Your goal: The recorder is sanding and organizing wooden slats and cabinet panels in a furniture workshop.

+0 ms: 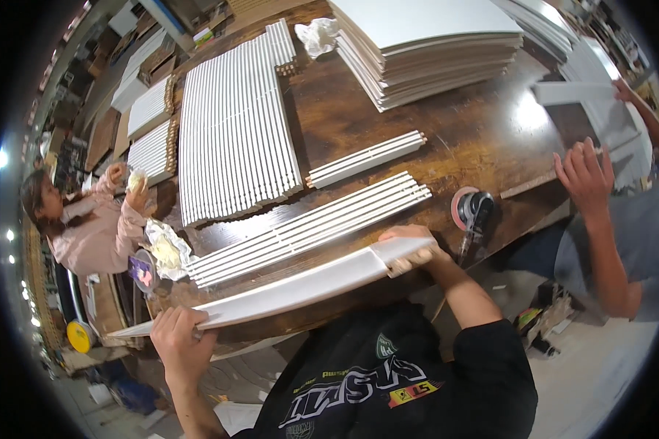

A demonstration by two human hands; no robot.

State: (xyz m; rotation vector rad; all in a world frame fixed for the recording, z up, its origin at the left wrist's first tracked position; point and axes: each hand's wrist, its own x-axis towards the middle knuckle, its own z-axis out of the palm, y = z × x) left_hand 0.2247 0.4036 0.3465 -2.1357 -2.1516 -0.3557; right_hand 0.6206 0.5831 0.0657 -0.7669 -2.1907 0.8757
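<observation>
A long white board [293, 291], tilted on its edge, spans the near side of the brown table, close in front of my body. My left hand [179, 338] grips its left part, thumb on the near face and fingers over the top edge. At the other end, my right hand [411, 249] is closed around the board, with the fingertips curled over its end. Just beyond the board lies a row of several narrow white strips [322, 227]. A round power sander [473, 211] with a reddish pad rests to the right of my right hand.
Beyond stand a short strip bundle [370, 159], a wide row of white strips [234, 132] and a tall panel stack [432, 51]. Crumpled white wrapping [168, 252] lies at left. One person [88, 227] works at left; another person's hand [587, 175] is at right.
</observation>
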